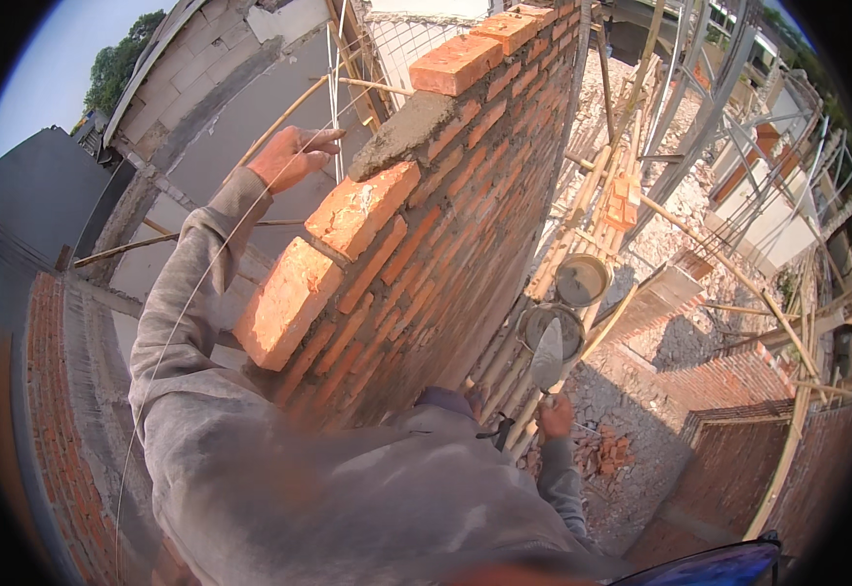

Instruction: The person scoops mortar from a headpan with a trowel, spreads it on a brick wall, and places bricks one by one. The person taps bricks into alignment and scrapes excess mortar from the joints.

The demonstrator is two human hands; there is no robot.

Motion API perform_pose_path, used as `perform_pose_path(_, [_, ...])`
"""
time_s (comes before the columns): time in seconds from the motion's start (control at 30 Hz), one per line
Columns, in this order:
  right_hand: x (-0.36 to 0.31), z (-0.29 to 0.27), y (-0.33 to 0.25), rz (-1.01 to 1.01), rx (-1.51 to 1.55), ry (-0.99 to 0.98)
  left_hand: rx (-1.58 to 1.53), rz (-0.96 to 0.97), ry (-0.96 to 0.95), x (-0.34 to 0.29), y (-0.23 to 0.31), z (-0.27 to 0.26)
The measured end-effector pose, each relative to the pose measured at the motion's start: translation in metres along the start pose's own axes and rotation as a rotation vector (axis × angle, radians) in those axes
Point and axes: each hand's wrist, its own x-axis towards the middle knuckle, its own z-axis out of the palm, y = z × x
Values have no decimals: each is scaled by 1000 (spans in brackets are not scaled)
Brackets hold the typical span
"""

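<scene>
- Left hand [292, 158], upper left of the frame: its fingers reach out to the right, slightly bent, beside a thin pale line [180, 322]; I cannot tell whether they pinch it
- Right hand [556, 417], lower right of centre: its fingers are wrapped closely round the handle of one trowel [547, 359], whose smooth, grey, leaf-shaped metal blade points up the frame, overlapping the nearer bucket
- One brick wall [465, 210] runs from lower left of centre to the top of the frame, its orange-red courses set in rough grey joints
- Two bricks lie on its near end, left of centre: a lower brick [289, 305] and an upper brick [363, 209], both block-shaped and grainy; the upper one bears a whitish mark too small to make out
- Just above them, one bed of wet-looking, lumpy grey mortar [401, 134] coats the wall top
- Beyond it, near the top edge, three more top-course bricks [456, 64] can be counted
- Two round buckets [582, 280], right of centre, stand on round bamboo poles [497, 369]
- A small stack of orange bricks [623, 202] sits above the buckets in the frame, its count unclear
- Grey fabric sleeves [174, 337] cover both forearms
</scene>
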Motion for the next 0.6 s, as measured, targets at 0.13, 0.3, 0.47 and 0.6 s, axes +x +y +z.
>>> perform_pose_path(0.13, [-106,-15,105,209,-723,125,-47,-29,25,-49,9,18])
perform_pose_path(0.3, [-141,-37,185,359,-759,119,-70,-130,110,-123,22,26])
perform_pose_path(0.47, [-123,-43,216,513,-563,152,122,33,284,-191,75,37])
perform_pose_path(0.6, [-117,-41,252,558,-446,217,93,271,361,-250,178,91])
